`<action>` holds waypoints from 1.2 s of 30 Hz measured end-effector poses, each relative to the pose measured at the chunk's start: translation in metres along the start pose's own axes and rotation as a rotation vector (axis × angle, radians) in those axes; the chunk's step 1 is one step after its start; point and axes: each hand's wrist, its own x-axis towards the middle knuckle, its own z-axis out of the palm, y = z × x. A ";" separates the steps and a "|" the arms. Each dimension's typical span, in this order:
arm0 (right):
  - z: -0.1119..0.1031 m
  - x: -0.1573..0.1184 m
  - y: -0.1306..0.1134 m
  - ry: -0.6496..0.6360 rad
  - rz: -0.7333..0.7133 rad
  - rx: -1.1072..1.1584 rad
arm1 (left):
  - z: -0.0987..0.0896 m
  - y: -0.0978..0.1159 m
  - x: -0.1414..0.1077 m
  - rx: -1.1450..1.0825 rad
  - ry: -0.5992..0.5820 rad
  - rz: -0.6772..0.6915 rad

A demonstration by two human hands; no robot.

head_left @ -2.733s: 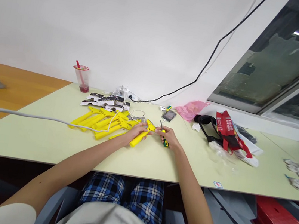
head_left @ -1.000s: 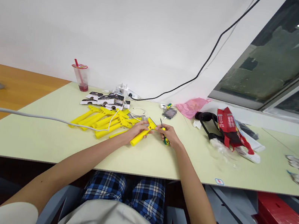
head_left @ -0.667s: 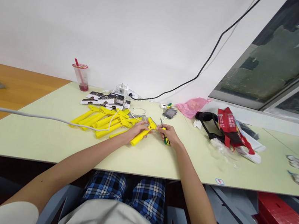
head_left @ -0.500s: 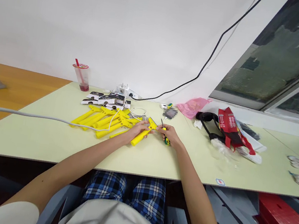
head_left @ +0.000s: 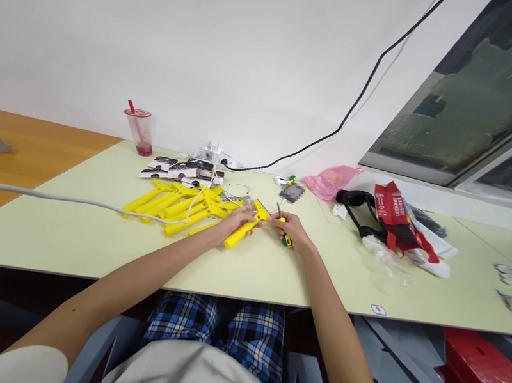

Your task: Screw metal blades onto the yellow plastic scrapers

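Yellow plastic bracket (head_left: pixel 240 233) sits closed in the curled fingers (head_left: pixel 248 216) of the left hand (head_left: pixel 236 219), over the pale green table (head_left: pixel 68 239) just beside a heap of matching yellow pieces (head_left: pixel 175 209); the right hand (head_left: pixel 289 230) pinches a green-and-yellow screwdriver (head_left: pixel 285 241) close by.

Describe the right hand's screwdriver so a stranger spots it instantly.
On the pale green table, look at the person's right hand, beside the yellow plastic pieces. It grips a small screwdriver, whose green-and-yellow handle and thin metal shaft set it apart from them.
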 end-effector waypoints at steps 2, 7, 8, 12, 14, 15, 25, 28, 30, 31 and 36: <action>0.000 -0.001 -0.001 0.007 0.001 0.001 | 0.001 0.000 0.000 -0.011 0.003 0.000; 0.002 -0.002 -0.002 0.032 0.001 -0.002 | 0.002 0.002 0.000 -0.061 0.018 -0.014; 0.002 -0.002 -0.001 0.040 -0.001 0.001 | 0.002 0.002 0.000 -0.077 0.017 -0.018; -0.001 0.005 0.002 0.145 0.001 0.116 | 0.002 0.005 -0.002 -0.142 0.030 -0.045; -0.006 0.010 0.004 0.227 -0.027 0.234 | 0.001 0.006 -0.003 -0.159 0.027 -0.049; -0.009 0.012 0.004 0.261 -0.042 0.291 | 0.000 0.006 -0.004 -0.165 0.024 -0.049; -0.024 0.015 0.000 0.468 -0.020 0.671 | 0.001 0.006 -0.004 -0.183 0.008 -0.042; -0.019 0.011 -0.004 0.438 0.003 0.588 | 0.000 0.006 -0.004 -0.168 -0.002 -0.031; -0.018 0.013 -0.009 0.433 0.025 0.487 | -0.001 0.006 -0.003 -0.150 -0.007 -0.033; -0.019 0.016 -0.013 0.427 0.039 0.439 | -0.002 0.006 -0.002 -0.138 -0.007 -0.042; -0.038 0.044 -0.061 0.222 -0.124 -0.010 | -0.005 0.007 0.002 -0.091 -0.040 -0.076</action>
